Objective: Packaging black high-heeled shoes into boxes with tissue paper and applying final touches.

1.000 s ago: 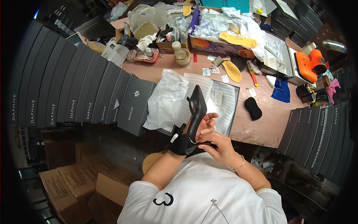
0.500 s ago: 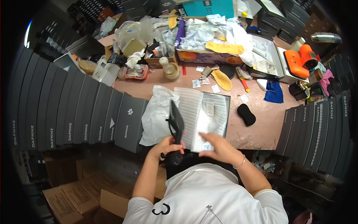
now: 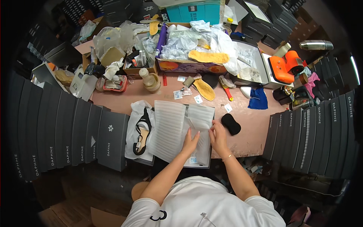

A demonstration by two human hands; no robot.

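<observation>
A black slingback shoe (image 3: 143,133) with a pale insole lies on white tissue paper (image 3: 131,145) at the left of an unlidded grey shoebox (image 3: 208,165). Ribbed white foam sheet (image 3: 168,128) spreads over the box, its right part folded inside. My left hand (image 3: 190,143) rests on the foam with fingers and thumb apart, holding nothing. At the box's right side, my right hand (image 3: 218,139) has bent fingers closed on the edge of the folded foam (image 3: 200,116). A small white-and-blue packet (image 3: 193,159) shows at the near end of the box.
Dark shoeboxes stand in rows at left (image 3: 60,128) and right (image 3: 314,138). A black hourglass-shaped pad (image 3: 231,124) lies right of the box. Beyond are a yellow insole (image 3: 204,89), a glue bottle (image 3: 149,80), a blue cloth (image 3: 258,99) and a carton of crumpled packing (image 3: 177,67).
The black shoe has left my left hand and lies on the tissue. Both hands are over the foam, the right one now at the box's right edge. The view has shifted.
</observation>
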